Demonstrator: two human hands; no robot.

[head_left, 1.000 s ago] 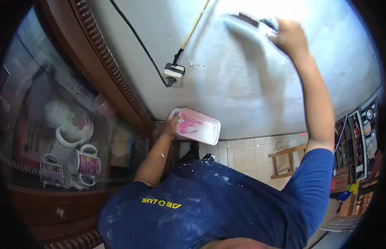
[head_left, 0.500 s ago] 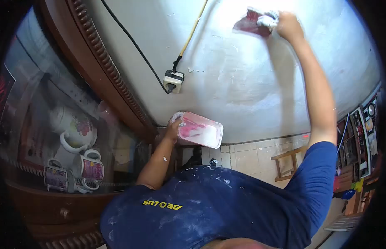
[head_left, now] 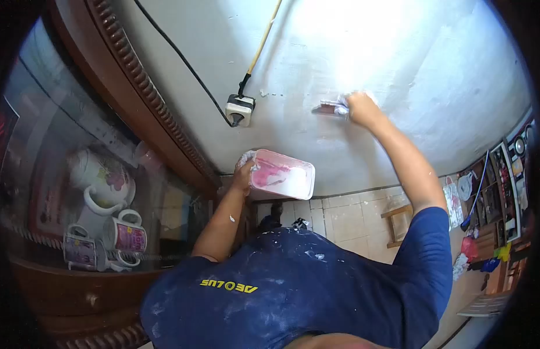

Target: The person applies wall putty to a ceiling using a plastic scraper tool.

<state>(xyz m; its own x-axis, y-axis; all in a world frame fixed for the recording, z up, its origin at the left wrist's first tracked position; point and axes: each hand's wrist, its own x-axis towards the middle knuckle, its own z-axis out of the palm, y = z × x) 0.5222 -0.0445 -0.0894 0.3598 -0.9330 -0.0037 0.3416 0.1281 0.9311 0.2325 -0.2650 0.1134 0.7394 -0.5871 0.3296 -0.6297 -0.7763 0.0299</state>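
Note:
Low in front of my body, my left hand (head_left: 243,174) grips the near-left end of a pink-and-white rectangular tub (head_left: 284,175). White paste and pink smears show inside the tub. My right hand (head_left: 361,109) is closed round a scraper (head_left: 330,109) with a reddish blade, which lies against or very close to the pale wall (head_left: 316,70). White paste coats the scraper by my fingers. Whether the whole blade edge touches the wall cannot be made out.
A socket block (head_left: 240,110) with a black cable and a yellowish conduit is on the wall. On the left stands a glass-fronted wooden cabinet (head_left: 93,70) with mugs. A wooden stool (head_left: 398,225) and cluttered shelves (head_left: 496,198) are on the right.
My right hand and the scraper have moved down and to the left along the wall, and the blade now looks narrower. The tub in my left hand has shifted slightly up and right.

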